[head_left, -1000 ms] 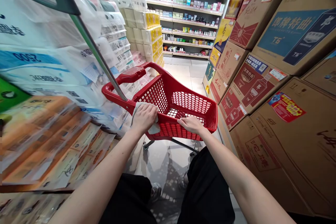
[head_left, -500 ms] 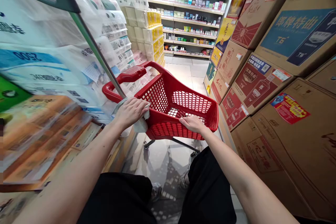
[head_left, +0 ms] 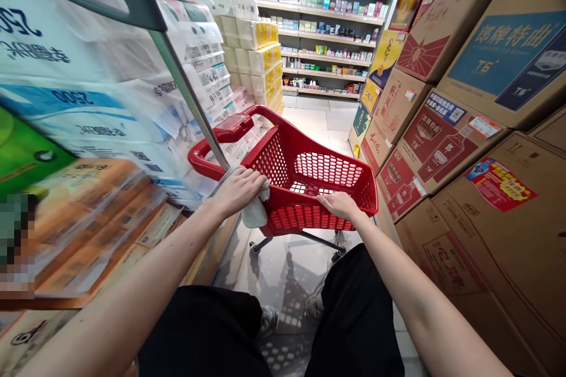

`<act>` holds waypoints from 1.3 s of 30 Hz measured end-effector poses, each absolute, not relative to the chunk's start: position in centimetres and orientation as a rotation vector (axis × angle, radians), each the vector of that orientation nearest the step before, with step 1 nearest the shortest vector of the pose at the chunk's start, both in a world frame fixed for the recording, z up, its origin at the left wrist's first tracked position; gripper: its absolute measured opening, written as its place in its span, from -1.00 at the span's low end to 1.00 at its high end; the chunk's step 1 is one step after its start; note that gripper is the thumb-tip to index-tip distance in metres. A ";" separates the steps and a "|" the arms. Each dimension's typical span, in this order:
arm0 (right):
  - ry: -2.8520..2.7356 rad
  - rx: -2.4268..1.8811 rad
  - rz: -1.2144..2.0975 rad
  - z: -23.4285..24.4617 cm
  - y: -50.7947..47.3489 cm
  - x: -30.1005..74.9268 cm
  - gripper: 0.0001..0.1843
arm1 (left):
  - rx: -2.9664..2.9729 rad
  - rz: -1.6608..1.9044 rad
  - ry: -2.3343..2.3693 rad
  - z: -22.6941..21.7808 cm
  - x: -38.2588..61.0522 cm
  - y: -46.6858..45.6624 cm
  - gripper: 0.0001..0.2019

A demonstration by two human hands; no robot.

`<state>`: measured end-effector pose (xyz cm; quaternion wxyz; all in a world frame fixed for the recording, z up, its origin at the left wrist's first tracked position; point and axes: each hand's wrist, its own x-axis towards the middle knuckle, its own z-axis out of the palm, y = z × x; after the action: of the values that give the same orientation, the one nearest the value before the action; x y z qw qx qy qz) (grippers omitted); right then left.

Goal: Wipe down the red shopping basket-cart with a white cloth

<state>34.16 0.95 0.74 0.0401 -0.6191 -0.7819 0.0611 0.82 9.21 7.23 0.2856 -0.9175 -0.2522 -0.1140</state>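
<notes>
A red plastic shopping cart [head_left: 309,141] with a perforated basket stands across the aisle before me, its handle at the left. My left hand [head_left: 242,189] is closed over a pale grey cloth [head_left: 254,217], pressed on the cart's near rim by the handle. A metal pole [head_left: 188,88] with a dark looped grip slants down to that hand; whether my fingers also hold it, I cannot tell. My right hand [head_left: 340,205] is closed round the basket's near rim, farther right. No goods show inside the basket.
Stacked packs of tissue paper [head_left: 194,59] and orange-wrapped packs [head_left: 97,212] line the left side. Cardboard cartons [head_left: 477,235] are piled high along the right. Shelves [head_left: 327,35] of small boxes and bottles cross the back. Pale floor tiles [head_left: 309,112] run between.
The whole scene, cart and both hands included, sits slightly farther right in the picture. Both hands keep their places on the cart, and the cloth stays under my left hand.
</notes>
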 end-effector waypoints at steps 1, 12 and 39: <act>-2.391 -1.924 0.188 0.8 1.0 34.2 -0.15 | -2.449 -0.280 -0.664 7.3 1.1 9.0 -0.74; -2.315 -2.051 0.254 1.8 3.4 29.8 -0.02 | -2.354 -0.252 -0.734 7.3 3.8 6.7 -0.78; -2.294 -1.972 -0.010 1.2 2.1 31.5 -0.17 | -2.765 -0.463 -0.528 6.4 -2.5 8.0 -0.60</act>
<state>31.53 2.08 1.18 0.0582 -0.6507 -0.7571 -0.0032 -2.52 7.98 6.44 0.1438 -0.9591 -0.1832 -0.1607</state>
